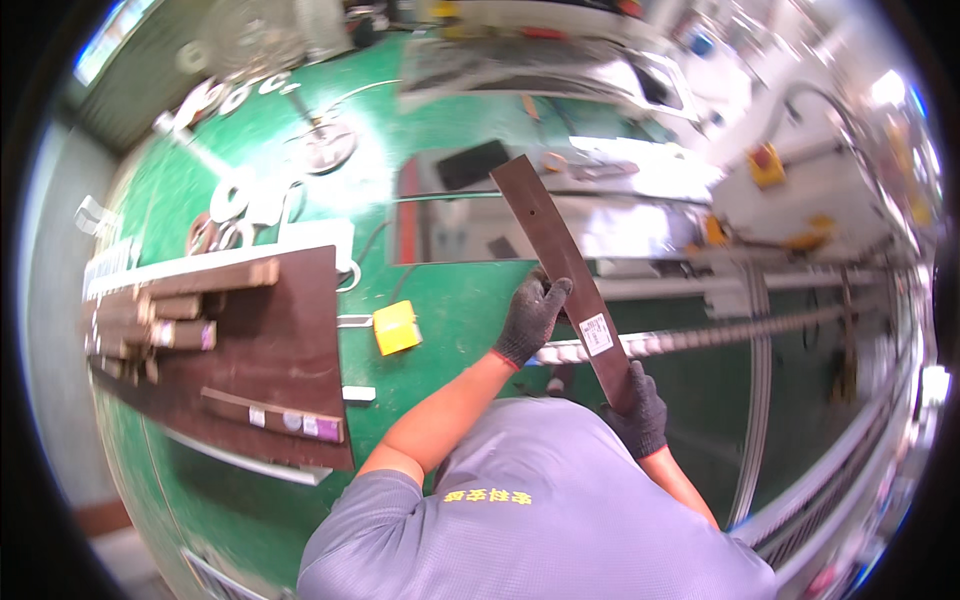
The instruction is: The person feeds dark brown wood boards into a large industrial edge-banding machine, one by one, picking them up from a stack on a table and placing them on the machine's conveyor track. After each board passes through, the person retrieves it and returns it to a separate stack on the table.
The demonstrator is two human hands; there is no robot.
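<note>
A long, narrow brown board [553, 238] slants across the space in front of me, its far end tipped to the left. A white printed label [597, 334] is stuck on its face. My left hand [532, 318], in a dark knit glove, grips the board's left edge near the middle, with the thumb on the face. Down at the near end my right hand [638, 412], gloved the same way, is closed around the board. Some of the fingers of both hands are hidden behind it.
To the left, a brown-topped table [290, 340] carries several stacked brown strips [180, 307] and a labelled strip [272, 414]. A yellow box [397, 328] stands beside it. Ahead is a machine bed [460, 225]; a roller bar [690, 342] runs at right. A pedestal fan [325, 148] stands far left.
</note>
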